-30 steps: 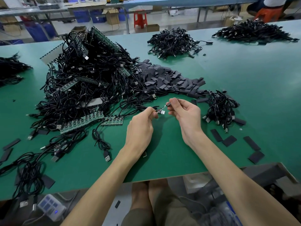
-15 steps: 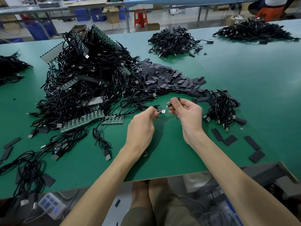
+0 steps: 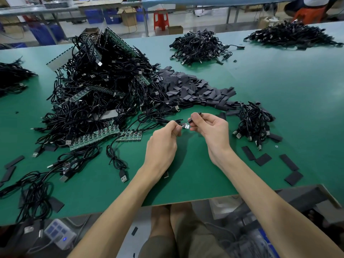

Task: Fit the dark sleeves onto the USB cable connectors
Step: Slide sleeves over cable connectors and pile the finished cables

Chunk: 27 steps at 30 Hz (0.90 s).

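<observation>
One connector, one dark sleeve

table: was plain green, tan along the near edge
cable pile: was black, flecked with silver plugs
board strips: were green, dotted with small dark and silver parts
sleeve pile: was matte charcoal
loose sleeves: were the same flat charcoal
held cable: was black
held connector: was silver
held sleeve: was black
stool: was red
crates: were blue
power strip: was pale grey, one blue light
</observation>
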{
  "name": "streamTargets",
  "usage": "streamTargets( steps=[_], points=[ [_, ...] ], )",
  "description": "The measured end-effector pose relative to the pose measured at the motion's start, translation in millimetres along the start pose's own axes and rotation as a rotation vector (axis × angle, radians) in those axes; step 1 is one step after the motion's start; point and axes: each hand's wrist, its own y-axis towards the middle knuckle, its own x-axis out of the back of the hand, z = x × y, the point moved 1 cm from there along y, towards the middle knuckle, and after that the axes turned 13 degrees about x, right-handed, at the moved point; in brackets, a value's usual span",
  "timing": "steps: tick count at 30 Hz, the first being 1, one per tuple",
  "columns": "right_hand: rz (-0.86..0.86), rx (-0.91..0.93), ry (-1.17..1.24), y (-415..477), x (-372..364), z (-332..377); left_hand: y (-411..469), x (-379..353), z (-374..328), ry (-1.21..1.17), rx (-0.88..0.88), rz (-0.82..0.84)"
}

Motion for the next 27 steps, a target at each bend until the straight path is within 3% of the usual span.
streamTargets(
  steps=[27],
  points=[
    [0.088,-0.041,0.039,-3.6,-1.3,6.7,0.0,0.5,-0.2,-0.031,-0.094,0.048]
  ],
)
